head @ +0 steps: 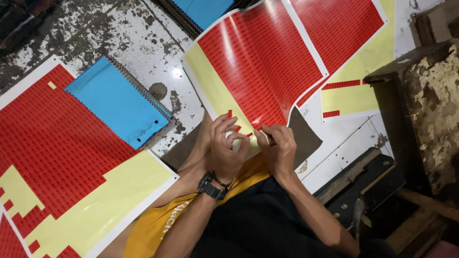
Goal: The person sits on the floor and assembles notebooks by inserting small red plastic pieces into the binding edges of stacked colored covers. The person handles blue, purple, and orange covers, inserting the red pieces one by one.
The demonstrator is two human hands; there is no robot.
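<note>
Two hands pick at the near edge of a red sticker sheet.

Left of the fingers lies a second red and yellow sheet (54, 172), cut off by the frame's left and bottom edges, with a blue notebook (117, 102) overlapping its upper corner. The left hand (226, 147), a dark watch (212, 186) at its wrist, curls its fingers (224, 123) narrowly; a small red sticker (230, 113) stands at a fingertip, though what the palm covers is hidden. Just right, the right hand (278, 147) pinches close against the sticker sheet (259, 57), which curves up from the fingers across the worn white table (135, 35); the pinch itself is too small to make out. Above the fingers another blue notebook (199, 2) is cut off by the top edge. Right of the fingers sits a peeling wooden block (439, 114).
</note>
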